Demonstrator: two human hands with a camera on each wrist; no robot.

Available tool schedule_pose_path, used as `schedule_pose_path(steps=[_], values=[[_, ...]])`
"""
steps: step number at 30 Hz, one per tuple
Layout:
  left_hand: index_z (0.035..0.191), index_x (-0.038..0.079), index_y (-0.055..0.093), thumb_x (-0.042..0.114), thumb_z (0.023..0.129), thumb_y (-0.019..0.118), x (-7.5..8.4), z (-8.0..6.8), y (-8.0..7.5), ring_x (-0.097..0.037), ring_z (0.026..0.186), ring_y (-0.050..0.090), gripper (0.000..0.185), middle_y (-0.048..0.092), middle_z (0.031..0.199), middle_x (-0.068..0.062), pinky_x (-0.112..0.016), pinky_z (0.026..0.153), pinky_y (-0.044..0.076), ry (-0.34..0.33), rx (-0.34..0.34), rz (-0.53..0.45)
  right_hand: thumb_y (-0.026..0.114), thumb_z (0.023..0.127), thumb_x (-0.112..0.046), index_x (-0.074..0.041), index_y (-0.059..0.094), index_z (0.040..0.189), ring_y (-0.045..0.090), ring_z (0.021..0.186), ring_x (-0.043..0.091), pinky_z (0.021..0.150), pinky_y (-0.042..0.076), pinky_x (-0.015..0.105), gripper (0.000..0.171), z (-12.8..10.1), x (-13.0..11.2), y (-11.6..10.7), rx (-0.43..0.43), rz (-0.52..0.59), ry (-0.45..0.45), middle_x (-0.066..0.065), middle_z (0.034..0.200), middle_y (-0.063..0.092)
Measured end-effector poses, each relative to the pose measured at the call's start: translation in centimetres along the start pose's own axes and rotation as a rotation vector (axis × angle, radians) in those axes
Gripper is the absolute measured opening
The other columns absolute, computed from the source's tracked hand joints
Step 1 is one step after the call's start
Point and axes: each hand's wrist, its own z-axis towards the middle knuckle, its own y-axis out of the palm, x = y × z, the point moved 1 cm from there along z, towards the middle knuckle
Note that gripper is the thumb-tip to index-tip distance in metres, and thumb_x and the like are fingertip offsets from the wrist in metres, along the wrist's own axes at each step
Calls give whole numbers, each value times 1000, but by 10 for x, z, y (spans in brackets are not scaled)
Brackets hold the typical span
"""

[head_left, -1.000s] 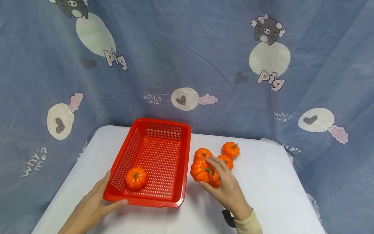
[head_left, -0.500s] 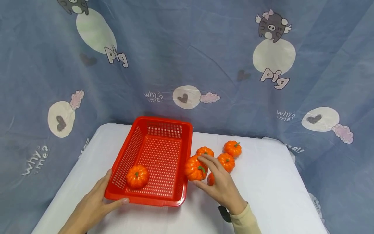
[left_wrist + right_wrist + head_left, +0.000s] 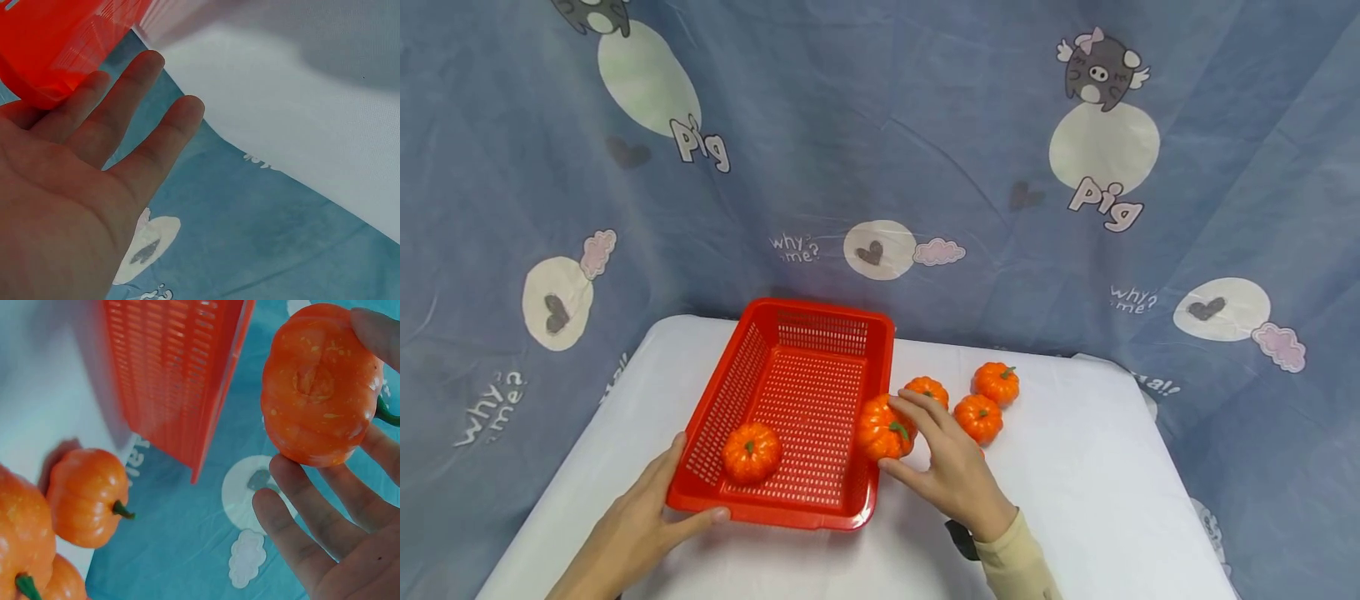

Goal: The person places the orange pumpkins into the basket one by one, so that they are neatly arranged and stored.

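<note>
A red slotted basket (image 3: 775,517) sits on the white table (image 3: 1075,500), with one orange pumpkin (image 3: 751,452) in its near left part. My right hand (image 3: 925,458) grips a second pumpkin (image 3: 876,429) between thumb and fingers, lifted at the basket's right rim. The right wrist view shows that pumpkin (image 3: 319,387) from below, beside the basket wall (image 3: 169,375). My left hand (image 3: 658,508) rests against the basket's near left corner, its straight fingers (image 3: 125,106) along the basket's side (image 3: 56,44) and the thumb on the front rim.
Three more pumpkins (image 3: 927,390) (image 3: 979,417) (image 3: 997,382) lie on the table right of the basket. A blue cartoon-print cloth (image 3: 880,167) hangs behind and drapes around the table. Bare tabletop stretches to the right and front.
My right hand has lifted a pumpkin out of the cluster and carried it left to the basket's right rim. The left hand and the basket have stayed put.
</note>
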Motion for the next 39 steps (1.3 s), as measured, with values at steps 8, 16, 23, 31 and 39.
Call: schedule_pose_path(steps=[8, 16, 23, 31, 39], values=[[163, 12, -4, 83, 73, 65, -1, -2, 1, -54, 133, 40, 134, 29, 157, -30, -75, 94, 42, 37, 38, 5, 84, 83, -44, -21, 52, 147, 55, 130, 17, 103, 51, 38, 75, 11, -4, 7, -29, 19, -19, 0, 149, 50], [163, 12, -6, 85, 71, 64, 0, 0, 0, -53, 133, 40, 137, 28, 157, -31, -74, 93, 43, 10, 11, 9, 84, 84, -43, -21, 51, 149, 54, 130, 18, 103, 51, 39, 76, 22, -9, 15, -74, 25, -14, 1, 148, 50], [163, 10, -4, 83, 73, 65, -1, -1, 0, -55, 133, 40, 135, 28, 157, -31, -75, 94, 42, 31, 26, 7, 84, 83, -42, -24, 51, 148, 55, 128, 14, 100, 53, 35, 75, 33, -10, 29, -102, 69, 2, -2, 149, 49], [163, 12, -6, 85, 72, 65, -2, -1, -1, -54, 134, 39, 136, 28, 157, -31, -75, 94, 41, 16, 15, 2, 82, 85, -46, -25, 50, 149, 57, 123, 16, 98, 54, 37, 75, 43, -12, 45, -181, 83, 38, -4, 150, 47], [162, 10, -8, 86, 70, 64, -2, 1, -1, -55, 134, 38, 139, 26, 157, -32, -75, 94, 41, -20, -18, 10, 82, 85, -44, -23, 50, 148, 55, 124, 17, 99, 53, 36, 73, 48, -8, 56, -265, 92, 49, -2, 149, 47]])
